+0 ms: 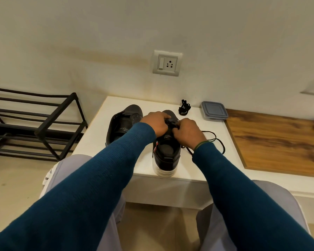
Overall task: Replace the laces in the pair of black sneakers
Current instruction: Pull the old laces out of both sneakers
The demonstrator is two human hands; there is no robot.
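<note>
1. Left hand [155, 123] and right hand [188, 132] — fingers curled, both pinching the lace [215, 136] over the eyelets of the near sneaker [168, 154], which stands at the front edge of the tabletop [217, 126], heel toward the person.
2. The loose lace trails toward the right edge; it is judged soft, limp and light — best pinched close to its stiff tip for threading.
3. Second sneaker [123, 124], apparently unlaced, stands just beside it on the left; a bundled lace [184, 107] lies near the back edge.
</note>
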